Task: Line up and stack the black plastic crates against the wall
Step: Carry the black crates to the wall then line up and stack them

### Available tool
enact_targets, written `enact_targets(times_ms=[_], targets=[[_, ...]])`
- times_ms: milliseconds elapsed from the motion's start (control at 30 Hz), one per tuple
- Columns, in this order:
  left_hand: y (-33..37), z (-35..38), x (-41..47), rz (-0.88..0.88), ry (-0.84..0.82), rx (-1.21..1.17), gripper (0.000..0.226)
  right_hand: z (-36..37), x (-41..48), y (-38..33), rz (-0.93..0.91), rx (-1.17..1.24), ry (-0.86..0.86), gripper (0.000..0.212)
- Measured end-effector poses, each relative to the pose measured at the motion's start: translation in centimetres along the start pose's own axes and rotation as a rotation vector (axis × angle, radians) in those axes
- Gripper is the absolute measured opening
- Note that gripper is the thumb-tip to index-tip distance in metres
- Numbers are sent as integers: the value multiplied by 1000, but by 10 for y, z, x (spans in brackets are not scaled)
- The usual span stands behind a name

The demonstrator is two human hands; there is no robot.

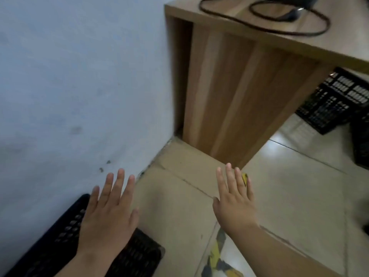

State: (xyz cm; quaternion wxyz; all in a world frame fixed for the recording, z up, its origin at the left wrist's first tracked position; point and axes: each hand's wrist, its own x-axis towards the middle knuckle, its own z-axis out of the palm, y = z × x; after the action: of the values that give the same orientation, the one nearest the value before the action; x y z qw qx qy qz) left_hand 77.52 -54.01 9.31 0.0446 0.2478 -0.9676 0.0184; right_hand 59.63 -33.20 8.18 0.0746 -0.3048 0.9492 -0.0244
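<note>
Down at the near left, against the pale blue wall (79, 76), I see one black crate (139, 254) lying on the tiled floor (289, 196) with its long side along the wall's foot. My left hand (107, 214) is spread above its slatted top, fingers straight and slightly fanned, gripping nothing; I cannot tell whether the palm touches the plastic. My right hand (233, 202) is held out well apart from the left, flat and empty too, fingers straight and pointing away from me, over bare tile. Near its wrist a strip of yellow-and-black tape (217, 254) runs across the floor. Farther off stands a wooden desk (239, 96), its side panel close to the wall, and a black cable (259, 27) loops on its top. Beyond that panel, at the far right under the desktop, more black crates (331, 102) sit tilted on the floor, well apart from the one by the wall.
</note>
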Motion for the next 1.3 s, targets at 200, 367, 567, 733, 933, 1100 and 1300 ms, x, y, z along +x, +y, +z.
enact_targets(times_ms=[200,367,567,733,933,1100,1300], targets=[[199,-14,69,299,5,-125,72,-32,-23,198,291,74,128,73],[395,-7,108,510,25,-178,72,-54,-52,383,464,43,146,74],[642,-12,128,712,-5,-233,71,-87,-112,600,702,32,210,71],[805,-9,123,824,-12,-252,71,-90,-173,736,851,-76,214,77],[931,5,103,942,-74,-271,69,-79,-204,829,923,-20,111,72],[1016,21,105,984,-135,-281,65,-64,-192,891,954,-49,133,83],[1097,64,102,963,-240,-322,64,-29,-172,964,983,-105,133,91]])
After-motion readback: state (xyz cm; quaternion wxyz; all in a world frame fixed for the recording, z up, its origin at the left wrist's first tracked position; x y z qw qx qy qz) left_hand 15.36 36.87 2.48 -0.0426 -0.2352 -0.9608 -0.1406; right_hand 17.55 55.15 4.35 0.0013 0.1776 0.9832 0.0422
